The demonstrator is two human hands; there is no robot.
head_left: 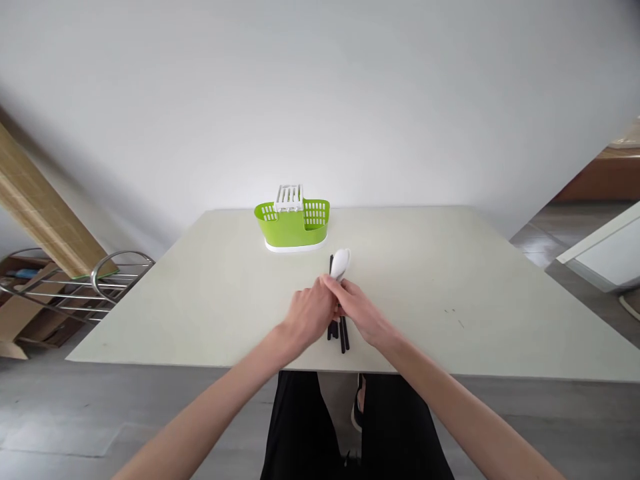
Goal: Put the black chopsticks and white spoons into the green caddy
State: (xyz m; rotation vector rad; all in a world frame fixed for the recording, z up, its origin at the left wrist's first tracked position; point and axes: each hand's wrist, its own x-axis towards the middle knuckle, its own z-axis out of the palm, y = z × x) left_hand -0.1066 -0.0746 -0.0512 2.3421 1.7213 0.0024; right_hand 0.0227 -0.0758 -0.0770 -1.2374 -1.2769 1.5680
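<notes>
My left hand [311,308] and my right hand [361,310] meet near the table's front edge, fingers closed together. White spoons [341,261], one bowl overlapping another, stick out beyond my fingers with their handles hidden in my grasp. Several black chopsticks [345,335] run lengthwise beneath my hands, their ends showing at the near side and one tip beyond my left hand. Whether my fingers also grip the chopsticks is hidden. Farther back stands a green utensil basket [285,230] with a white base and a white slatted piece across its middle.
The pale table [425,280] backs onto a white wall. To the left are a metal rack [75,293], a cardboard box [25,313] and a leaning wood-coloured board [45,200]. A white cabinet-like object [610,250] stands on the floor at right.
</notes>
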